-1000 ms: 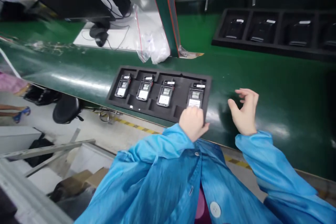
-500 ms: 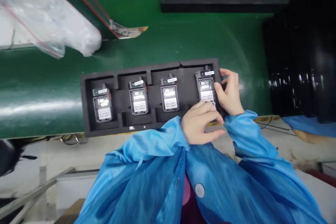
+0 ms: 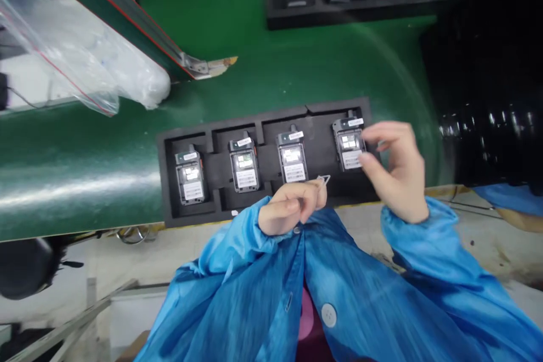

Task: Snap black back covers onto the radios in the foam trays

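Note:
A black foam tray (image 3: 186,222) holds several handheld devices with stub antennas, open backs and white labels. My left hand (image 3: 292,203) is closed in a pinch in front of the tray, below the third device (image 3: 292,158). Between its fingertips is a small clear piece with a pale outline (image 3: 326,179). At the tray's right end, my right hand (image 3: 399,167) is open, thumb and forefinger apart, beside the right edge of the rightmost device (image 3: 350,144). Whether the fingertips touch that device, I cannot tell. Two more devices, a leftmost one (image 3: 190,178) and its neighbour (image 3: 245,164), lie in their compartments.
A second black tray (image 3: 322,16) with dark items in compartments stands at the back of the green tabletop (image 3: 254,85). Clear plastic bags (image 3: 123,73) and a red-edged panel with a metal bracket (image 3: 207,67) are at upper left. Dark glossy material (image 3: 487,96) covers the right side.
My left hand has moved left, away from the rightmost device, with the small clear piece now visible in its pinch. My right hand has shifted right, off the tray's edge. The whole view has shifted slightly.

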A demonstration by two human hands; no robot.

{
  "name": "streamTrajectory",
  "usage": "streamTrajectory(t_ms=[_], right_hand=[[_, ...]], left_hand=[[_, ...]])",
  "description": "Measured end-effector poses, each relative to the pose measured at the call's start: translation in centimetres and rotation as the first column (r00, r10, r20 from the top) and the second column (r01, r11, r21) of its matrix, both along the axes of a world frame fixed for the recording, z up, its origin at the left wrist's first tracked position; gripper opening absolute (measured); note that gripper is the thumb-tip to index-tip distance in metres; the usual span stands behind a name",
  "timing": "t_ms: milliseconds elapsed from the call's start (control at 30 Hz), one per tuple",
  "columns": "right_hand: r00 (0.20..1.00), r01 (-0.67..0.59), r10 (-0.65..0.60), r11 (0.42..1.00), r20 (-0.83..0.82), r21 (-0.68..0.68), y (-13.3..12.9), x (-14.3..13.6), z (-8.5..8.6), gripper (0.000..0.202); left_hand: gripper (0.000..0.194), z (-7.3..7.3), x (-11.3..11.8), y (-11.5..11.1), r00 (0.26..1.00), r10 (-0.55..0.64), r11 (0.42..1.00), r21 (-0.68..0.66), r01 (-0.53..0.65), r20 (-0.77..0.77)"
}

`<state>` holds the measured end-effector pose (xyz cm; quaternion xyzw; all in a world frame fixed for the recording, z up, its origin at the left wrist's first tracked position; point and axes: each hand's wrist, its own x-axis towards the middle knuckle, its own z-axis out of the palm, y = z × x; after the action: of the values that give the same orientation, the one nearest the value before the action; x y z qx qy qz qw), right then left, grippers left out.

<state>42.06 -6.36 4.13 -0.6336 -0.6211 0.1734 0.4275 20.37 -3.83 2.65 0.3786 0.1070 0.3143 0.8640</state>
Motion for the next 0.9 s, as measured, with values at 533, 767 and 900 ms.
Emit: streamTrajectory(t_ms=[533,767,900], right_hand=[[0.891,-0.398,0.357,0.911,-0.280,-0.107,-0.1,-2.5,-1.2,0.010],[0.919,-0.363,0.358,0.932,-0.165,0.001,0.0,-2.5,0.2,0.009],[0.943,-0.275,0.273,0.961,-0.191,0.018,-0.6,-2.6,1.1,0.007]], left_hand=[[0.030,0.7,0.9,0.2,0.992,0.111,0.970,-0.226,-0.095,0.061],[0.024,0.5,1.1,0.5,0.982,0.175,0.965,-0.186,-0.184,-0.065],[0.024,0.7,1.6,0.2,0.971,0.189,0.955,-0.202,-0.215,-0.144]])
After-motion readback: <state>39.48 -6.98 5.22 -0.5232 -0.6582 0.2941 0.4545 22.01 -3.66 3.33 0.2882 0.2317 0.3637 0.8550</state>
